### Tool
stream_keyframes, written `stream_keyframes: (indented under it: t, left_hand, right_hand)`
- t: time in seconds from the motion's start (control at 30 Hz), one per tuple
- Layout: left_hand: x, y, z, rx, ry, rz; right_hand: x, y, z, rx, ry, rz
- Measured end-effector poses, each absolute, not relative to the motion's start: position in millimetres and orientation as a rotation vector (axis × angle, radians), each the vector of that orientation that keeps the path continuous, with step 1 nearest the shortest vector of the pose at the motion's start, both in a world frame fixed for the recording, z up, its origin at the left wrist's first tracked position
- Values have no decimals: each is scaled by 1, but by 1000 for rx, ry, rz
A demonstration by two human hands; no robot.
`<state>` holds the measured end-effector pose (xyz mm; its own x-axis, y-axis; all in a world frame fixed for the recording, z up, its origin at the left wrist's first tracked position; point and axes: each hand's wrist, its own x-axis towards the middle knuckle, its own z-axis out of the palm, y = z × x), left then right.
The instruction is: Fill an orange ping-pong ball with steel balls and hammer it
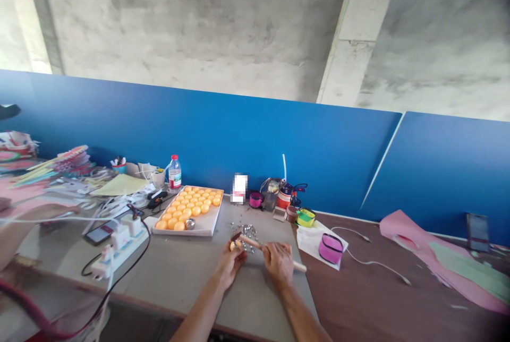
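My right hand (279, 262) is wrapped round the wooden handle of a hammer (251, 241), whose dark head lies over my left hand. My left hand (231, 263) is closed round a small orange ball (236, 245), partly hidden by the fingers and the hammer head. Small shiny metal pieces (249, 230) are scattered on the grey table mat (255, 299) just beyond both hands. To the left stands a shallow white tray (207, 228) with rows of orange balls (187, 206). A round silver piece (190, 223) sits in the tray's near part.
A power strip (119, 249) with plugs and cables lies at left, beside a phone (102, 231). A bottle (174, 173) stands behind the tray. A pink band (330, 248) rests on white paper at right. Another person's arm (35, 220) reaches in from the left.
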<state>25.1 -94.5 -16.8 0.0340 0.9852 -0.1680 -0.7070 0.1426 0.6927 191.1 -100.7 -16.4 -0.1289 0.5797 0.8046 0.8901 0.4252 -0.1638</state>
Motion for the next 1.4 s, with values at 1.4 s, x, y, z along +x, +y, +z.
stream_keyframes:
  t: [1.4]
  left_hand:
    - [28,-97,-13,473,748,1383]
  right_hand:
    - [195,-101,-19,-1293,-1857,-427]
